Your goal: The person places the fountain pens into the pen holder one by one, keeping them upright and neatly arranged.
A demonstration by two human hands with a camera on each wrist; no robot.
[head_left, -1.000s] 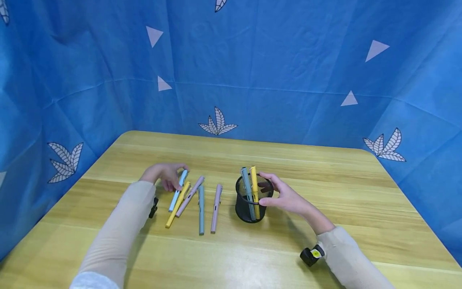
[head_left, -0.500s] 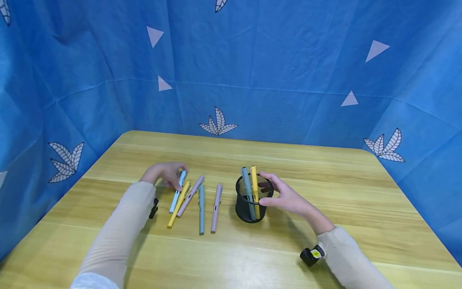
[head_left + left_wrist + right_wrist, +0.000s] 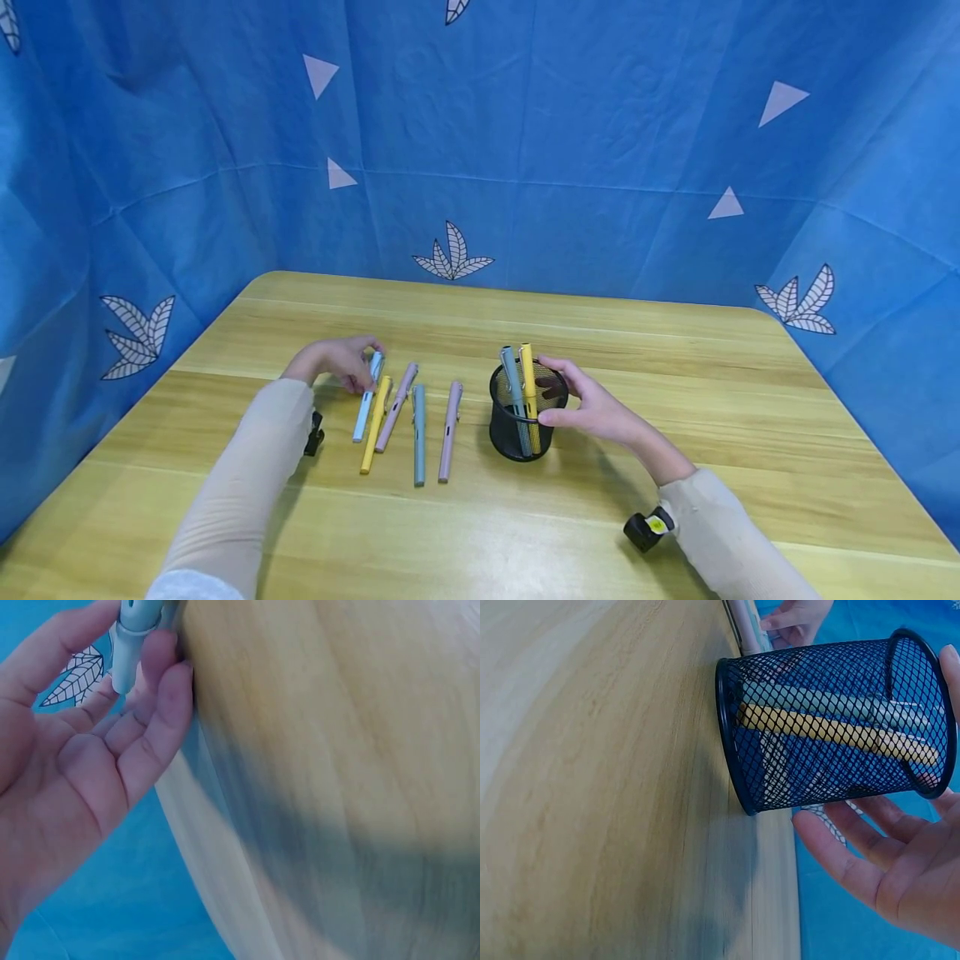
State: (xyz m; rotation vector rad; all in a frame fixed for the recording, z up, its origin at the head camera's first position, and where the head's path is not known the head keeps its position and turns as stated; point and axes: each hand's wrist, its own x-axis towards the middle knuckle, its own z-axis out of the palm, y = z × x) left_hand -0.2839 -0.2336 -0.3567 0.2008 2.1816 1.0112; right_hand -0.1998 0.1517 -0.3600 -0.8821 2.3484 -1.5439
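Looking down from the head view, we see the left hand (image 3: 336,360) at the far end of the light blue pen (image 3: 367,398), which lies flat on the desk (image 3: 675,392). In the left wrist view the fingers (image 3: 154,697) are loosely curled around that pen's end, pinching it against the thumb. Just beside it lie a yellow pen (image 3: 374,425), a pink pen (image 3: 395,407), a grey-blue pen (image 3: 418,433) and another pink pen (image 3: 448,432), all roughly parallel in a row.

We find the right hand (image 3: 592,407) cupped around the right side of the black mesh cup (image 3: 519,425), which stands upright to the right of the row. Its fingers (image 3: 855,855) are spread and gently curved; the thumb touches the wall and a fingertip rests at the rim. Inside the cup stand a yellow pen and a grey-blue pen, leaning together.
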